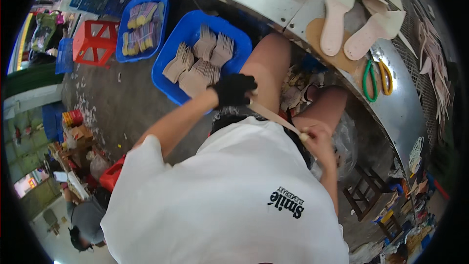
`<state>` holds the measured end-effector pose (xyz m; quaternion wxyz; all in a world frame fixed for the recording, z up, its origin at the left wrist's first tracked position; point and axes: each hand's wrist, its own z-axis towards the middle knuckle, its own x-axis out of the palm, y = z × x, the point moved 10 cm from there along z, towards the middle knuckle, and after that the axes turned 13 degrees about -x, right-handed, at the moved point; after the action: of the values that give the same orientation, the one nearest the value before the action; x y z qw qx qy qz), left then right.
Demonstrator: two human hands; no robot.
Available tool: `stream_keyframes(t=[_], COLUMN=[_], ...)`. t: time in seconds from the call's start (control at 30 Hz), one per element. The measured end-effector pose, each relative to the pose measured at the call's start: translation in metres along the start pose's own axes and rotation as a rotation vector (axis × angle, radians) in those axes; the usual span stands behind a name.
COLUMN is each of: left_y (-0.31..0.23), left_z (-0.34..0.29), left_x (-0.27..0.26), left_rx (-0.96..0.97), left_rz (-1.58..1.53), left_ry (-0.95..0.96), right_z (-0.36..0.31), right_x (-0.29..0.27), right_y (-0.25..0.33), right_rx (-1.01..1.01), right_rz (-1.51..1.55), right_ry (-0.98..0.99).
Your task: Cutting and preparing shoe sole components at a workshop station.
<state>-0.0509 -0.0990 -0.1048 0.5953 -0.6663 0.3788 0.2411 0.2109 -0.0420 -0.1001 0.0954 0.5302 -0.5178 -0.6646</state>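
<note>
A narrow beige strap point(274, 117) stretches between my two hands, low over my lap. My left hand point(233, 91), in a black glove, is closed on the strap's upper-left end. At the lower-right end, my bare right hand point(317, 143) pinches the strap between its fingers. Just beyond my left hand stands a blue basin point(238, 28) holding several stacks of beige strap-like pieces point(198, 79).
A metal worktable point(312, 5) curves along the far right, bearing pale sole-shaped pieces point(337, 17) and green-and-yellow-handled scissors point(370, 80). A second blue basin point(162, 5), a red stool point(93, 44) and a wooden stool point(364, 190) stand around. Another person point(88, 220) is lower left.
</note>
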Motion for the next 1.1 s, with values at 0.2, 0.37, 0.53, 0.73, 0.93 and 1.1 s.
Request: stream_keyframes(t=[0.2, 0.37, 0.53, 0.73, 0.93, 1.1], left_y=[-0.034, -0.033, -0.044, 0.0, 0.01, -0.005], left_z=[-0.009, -0.008, 0.01, -0.009, -0.017, 0.002], left_x=[0.016, -0.058, -0.137, -0.191, -0.211, -0.218], left_rx=[-0.095, -0.26, -0.22, -0.269, -0.294, -0.231], left_rz=[0.231, -0.424, -0.525, -0.636, -0.863, -1.01], left_ry=[0.177, 0.437, 0.386, 0.236, -0.076, -0.264], right_z=[0.016, 0.032, 0.0, -0.076, -0.107, -0.141], right_x=[0.026, -0.099, -0.183, -0.268, -0.304, -0.285], right_y=[-0.006, 0.079, 0.045, 0.027, 0.059, -0.012], right_rx=[0.08, -0.003, -0.339, -0.581, -0.8, -0.206], right_rz=[0.248, 0.814, 1.161, 1.253, 1.223, 0.673], right_ry=[0.216, -0.098, -0.568, -0.89, -0.832, -0.977])
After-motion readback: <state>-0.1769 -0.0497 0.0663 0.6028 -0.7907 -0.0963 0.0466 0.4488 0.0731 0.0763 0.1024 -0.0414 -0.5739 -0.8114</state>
